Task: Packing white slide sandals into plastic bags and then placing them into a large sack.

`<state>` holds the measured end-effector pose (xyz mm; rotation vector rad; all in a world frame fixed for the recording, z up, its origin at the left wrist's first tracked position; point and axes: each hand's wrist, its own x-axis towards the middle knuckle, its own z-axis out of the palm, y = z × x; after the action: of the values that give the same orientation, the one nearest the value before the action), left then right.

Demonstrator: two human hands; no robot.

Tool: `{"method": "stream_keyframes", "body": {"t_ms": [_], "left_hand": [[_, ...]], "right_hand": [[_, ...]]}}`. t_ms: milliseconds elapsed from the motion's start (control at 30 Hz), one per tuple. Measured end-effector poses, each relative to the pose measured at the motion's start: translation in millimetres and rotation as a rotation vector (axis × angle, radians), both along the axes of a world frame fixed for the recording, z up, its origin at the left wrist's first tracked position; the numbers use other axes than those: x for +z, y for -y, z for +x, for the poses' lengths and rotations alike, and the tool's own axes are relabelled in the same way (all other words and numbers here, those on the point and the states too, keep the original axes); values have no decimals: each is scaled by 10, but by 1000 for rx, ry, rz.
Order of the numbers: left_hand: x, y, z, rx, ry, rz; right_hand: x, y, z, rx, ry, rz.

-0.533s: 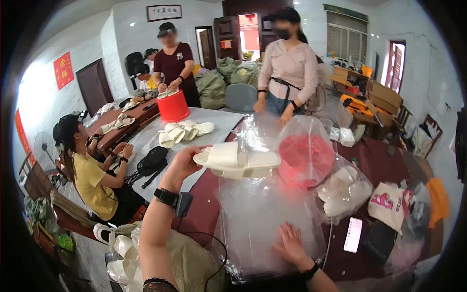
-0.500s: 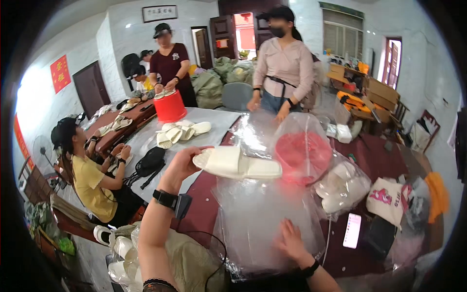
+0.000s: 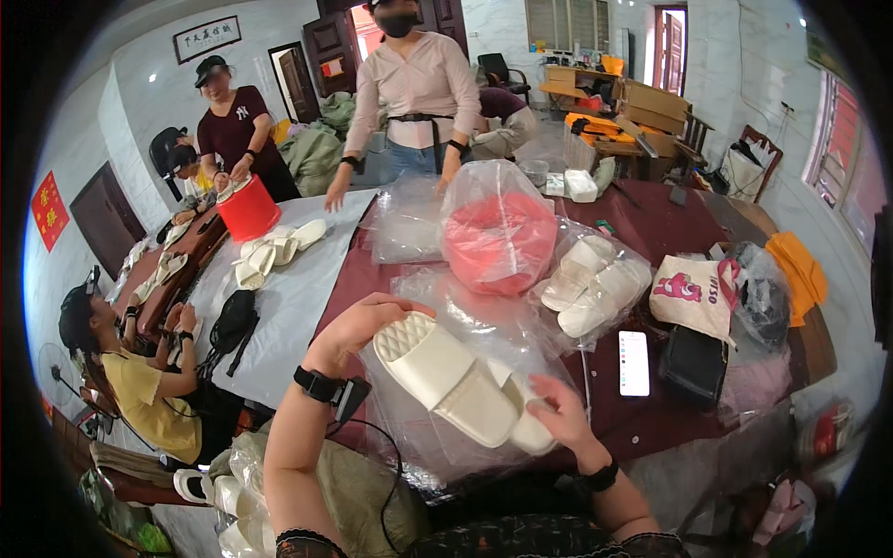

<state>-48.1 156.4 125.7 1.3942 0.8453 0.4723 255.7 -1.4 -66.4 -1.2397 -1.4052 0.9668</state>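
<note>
A pair of cream slide slippers is held tilted over the table, one overlapping the other. My left hand [image 3: 365,324] is closed on the upper left end of the front slipper [image 3: 473,409], beside its quilted footbed. At the lower right, my right hand [image 3: 562,414] grips the rear slipper [image 3: 534,433], which is partly hidden behind the front one. Beneath them lie clear plastic bags [image 3: 437,288], flat on the dark red tabletop. To their right, more cream slippers [image 3: 600,279] rest inside a clear bag.
A red, rounded object [image 3: 498,242] stands in a clear bag beyond the slippers. At right are a phone [image 3: 633,363], a black pouch [image 3: 696,365] and a printed cloth bag [image 3: 693,293]. Co-workers stand across the table and sit at left, near a red bucket [image 3: 248,209] and loose slippers [image 3: 279,249].
My right hand has risen from the plastic bags and taken hold of the slippers. They have tilted from level, lower end toward me, and the second slipper now shows. The view has shifted right.
</note>
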Motion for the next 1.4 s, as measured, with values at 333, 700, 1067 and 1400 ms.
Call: {"method": "stream_keyframes", "body": {"t_ms": [333, 700, 1067, 1400], "left_hand": [[-863, -468, 156, -188, -390, 264], [-1438, -556, 441, 181, -468, 582], [-1395, 653, 635, 422, 304, -175], [-2041, 356, 262, 493, 318, -278]], "right_hand": [[586, 91, 6, -462, 0, 284], [736, 21, -251, -269, -270, 245], [495, -56, -813, -91, 809, 678], [99, -314, -280, -296, 809, 243]]}}
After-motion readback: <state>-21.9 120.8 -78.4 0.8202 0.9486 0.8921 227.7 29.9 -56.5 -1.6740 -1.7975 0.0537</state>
